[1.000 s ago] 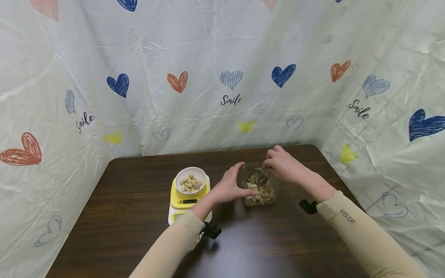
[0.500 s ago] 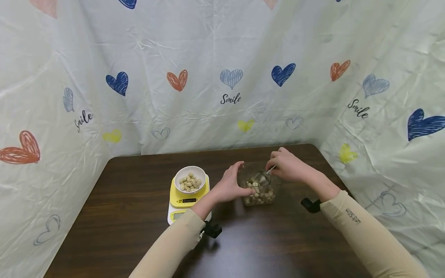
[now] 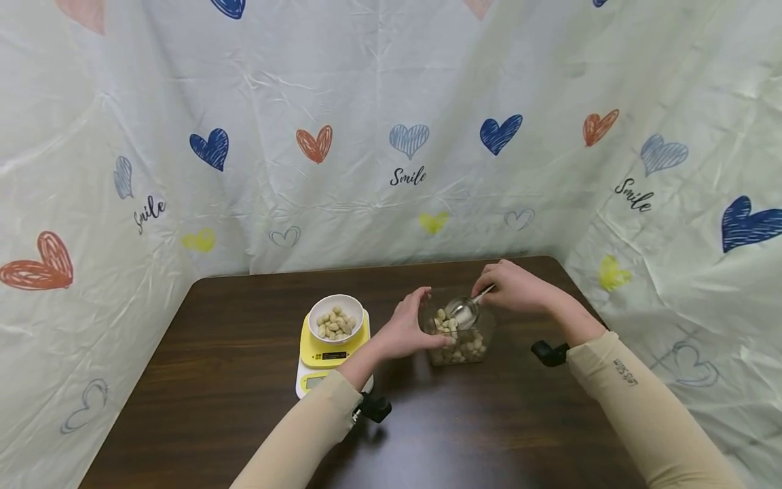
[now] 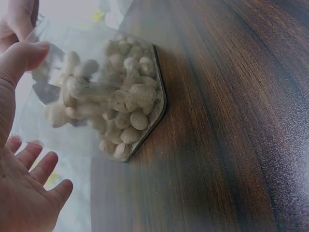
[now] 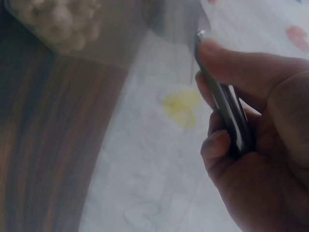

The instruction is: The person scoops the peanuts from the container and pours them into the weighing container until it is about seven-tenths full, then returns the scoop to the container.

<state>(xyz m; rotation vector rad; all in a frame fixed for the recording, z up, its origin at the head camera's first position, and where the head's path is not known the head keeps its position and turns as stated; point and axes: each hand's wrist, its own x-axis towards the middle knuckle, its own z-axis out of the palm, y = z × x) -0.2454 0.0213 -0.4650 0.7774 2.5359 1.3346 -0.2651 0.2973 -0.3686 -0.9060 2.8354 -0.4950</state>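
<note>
A clear plastic container (image 3: 482, 337), holding peanuts in their shells (image 4: 130, 104), stands on the table. My left hand (image 3: 404, 327) holds it at the left, the thumb across the front rim and the other fingers spread along the side. A metal scoop (image 3: 462, 312) is tilted inside the container, its bowl among the peanuts at the top. My right hand (image 3: 513, 287) grips the scoop's handle (image 5: 227, 108), with the fingers wrapped round it. Whether peanuts lie in the scoop's bowl is hard to tell.
Left of the container, a white bowl (image 3: 314, 314) with peanuts rests on a yellow and white kitchen scale (image 3: 308, 353). The dark wooden table (image 3: 232, 367) ends at a white curtain (image 3: 342, 224) printed with hearts.
My right hand has shifted slightly right and tilted the scoop, so its bowl has come up and its handle leans right. The left hand stays on the container.
</note>
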